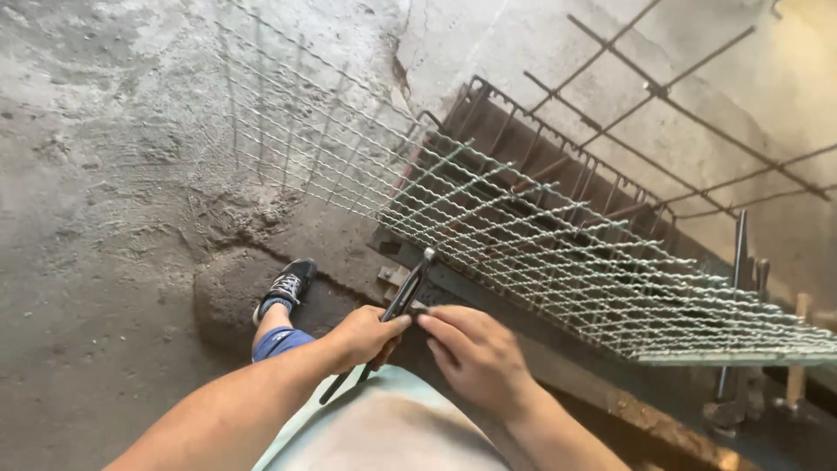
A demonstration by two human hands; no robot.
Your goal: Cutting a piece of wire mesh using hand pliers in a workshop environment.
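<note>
Pliers (392,314) are gripped in the left hand (364,336); right hand (475,353) fingers (436,321) are pinched at something hidden beside the wire mesh (540,253).

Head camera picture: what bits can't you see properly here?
- The tips of the pliers: too small and dark to tell what they grip, if anything.
- The pliers' lower handles: partly hidden by the left hand.
- The right hand: its fingertips meet the left hand, so what they pinch is hidden.
- The wire mesh: cut off by the right edge.
- The hammers under the mesh: heads dark, partly hidden.
</note>
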